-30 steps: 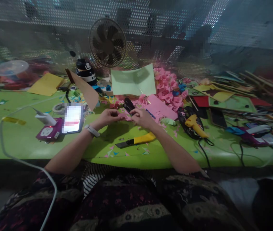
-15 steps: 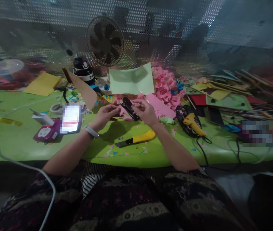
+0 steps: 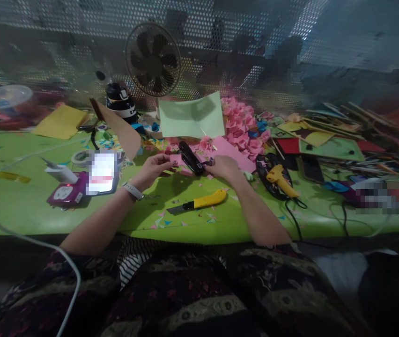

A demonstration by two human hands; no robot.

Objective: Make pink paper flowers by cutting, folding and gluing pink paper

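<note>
My left hand (image 3: 155,169) pinches a small piece of pink paper (image 3: 175,160) between thumb and fingertips, at the left side of a black stapler (image 3: 190,158). The stapler lies slantwise on the green table, apparently untouched. Just to its right is my right hand (image 3: 225,167), palm down with the fingers curled in low beside a larger pink sheet (image 3: 236,154). Whatever is under those fingertips is hidden. Nearer to me lies a yellow-handled cutter knife (image 3: 208,200) with its blade out, pointing left.
A yellow glue gun (image 3: 282,181) rests on a black round holder at right. Pink paper flowers (image 3: 240,121) are heaped behind my hands, beside a pale green sheet (image 3: 192,117). At left are a lit phone (image 3: 101,173), a purple socket box (image 3: 66,193) and a white cable (image 3: 27,238). A fan (image 3: 153,60) stands behind.
My right hand has moved from above the stapler down to its right, and the stapler now shows fully. The left hand stays nearly in place with the pink paper.
</note>
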